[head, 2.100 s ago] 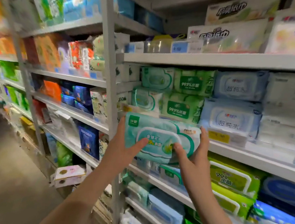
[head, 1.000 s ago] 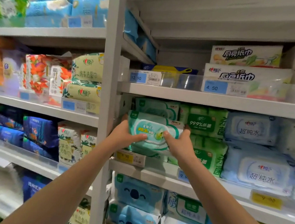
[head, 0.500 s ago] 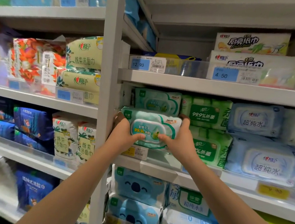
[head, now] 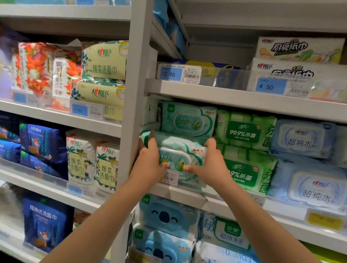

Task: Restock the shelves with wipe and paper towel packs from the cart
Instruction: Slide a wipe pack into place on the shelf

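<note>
Deeper in than a moment ago, the teal wipe pack (head: 177,150) is sitting at the middle shelf (head: 281,223), beneath a matching pack (head: 188,120). The left hand (head: 148,164) and right hand (head: 211,165) are gripping its two ends, thumbs pinching its front.

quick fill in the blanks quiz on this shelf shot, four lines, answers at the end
1. Hands gripping the mint wipe pack, counting the left hand and right hand: ____.
2. The green packs lie on the mint wipe pack's ____ side.
3. The blue price tag nearest the grey upright reads ____.
4. A matching pack lies directly ____ the held one.

Answers: two; right; 12.90; above
</note>
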